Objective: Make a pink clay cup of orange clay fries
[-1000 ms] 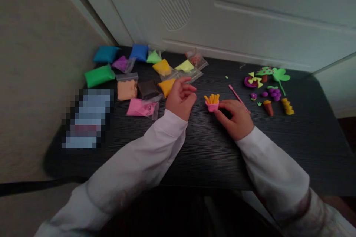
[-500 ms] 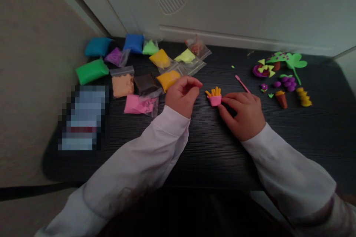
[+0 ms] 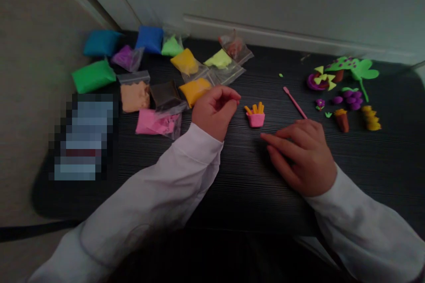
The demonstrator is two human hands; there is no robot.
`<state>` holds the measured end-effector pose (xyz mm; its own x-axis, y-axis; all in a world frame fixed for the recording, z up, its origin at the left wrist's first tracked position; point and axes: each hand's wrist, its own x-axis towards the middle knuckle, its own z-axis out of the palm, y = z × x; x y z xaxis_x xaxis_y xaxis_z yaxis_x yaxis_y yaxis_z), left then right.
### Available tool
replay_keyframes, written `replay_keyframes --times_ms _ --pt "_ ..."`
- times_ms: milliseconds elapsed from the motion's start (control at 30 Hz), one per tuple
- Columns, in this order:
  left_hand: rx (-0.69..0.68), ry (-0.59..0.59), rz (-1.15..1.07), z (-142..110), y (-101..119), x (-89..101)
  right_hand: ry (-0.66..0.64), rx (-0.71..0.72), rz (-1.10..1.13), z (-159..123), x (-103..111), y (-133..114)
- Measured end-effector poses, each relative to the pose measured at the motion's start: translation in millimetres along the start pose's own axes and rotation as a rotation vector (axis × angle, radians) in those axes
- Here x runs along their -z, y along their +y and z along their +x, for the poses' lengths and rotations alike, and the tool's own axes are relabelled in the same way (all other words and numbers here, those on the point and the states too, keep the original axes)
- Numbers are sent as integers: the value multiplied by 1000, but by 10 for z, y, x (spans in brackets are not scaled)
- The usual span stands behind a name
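A small clay box of French fries [image 3: 255,117], pink with yellow-orange sticks, stands on the dark table between my hands. My left hand [image 3: 215,111] is to its left, beside a yellow clay packet [image 3: 195,90]. Its thumb and forefinger are pinched together; whether anything tiny is between them I cannot make out. To the lower right of the fries is my right hand [image 3: 302,154], apart from them, fingers stretched out and holding nothing. Just beyond its knuckles lies a pink modelling tool [image 3: 295,102].
Several bagged clays spread over the left, including a pink packet [image 3: 149,122] and a green packet [image 3: 94,76]. A phone [image 3: 83,139] lies at the left edge. On the right are clay figures: grapes [image 3: 353,99], a brown cone [image 3: 341,120], a purple bowl [image 3: 312,82]. A pale panel [image 3: 282,9] rises behind.
My right hand has let go of the box of fries and drawn back toward the lower right. The fries stay standing. My left hand keeps its pinched shape; the view has shifted slightly.
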<state>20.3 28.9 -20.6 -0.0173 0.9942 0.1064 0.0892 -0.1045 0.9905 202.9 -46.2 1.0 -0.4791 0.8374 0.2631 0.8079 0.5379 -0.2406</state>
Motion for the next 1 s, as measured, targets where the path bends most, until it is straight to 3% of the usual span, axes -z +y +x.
replay_keyframes --times_ms 67,467,1000 --pt "9 -8 -10 -1 8 -1 -70 79 10 -69 31 -51" --pt "30 -10 -31 -5 23 -9 -238 106 -27 -131 4 -97" --pt "47 -19 -17 0 35 -16 -206 70 -18 -134 -29 -67"
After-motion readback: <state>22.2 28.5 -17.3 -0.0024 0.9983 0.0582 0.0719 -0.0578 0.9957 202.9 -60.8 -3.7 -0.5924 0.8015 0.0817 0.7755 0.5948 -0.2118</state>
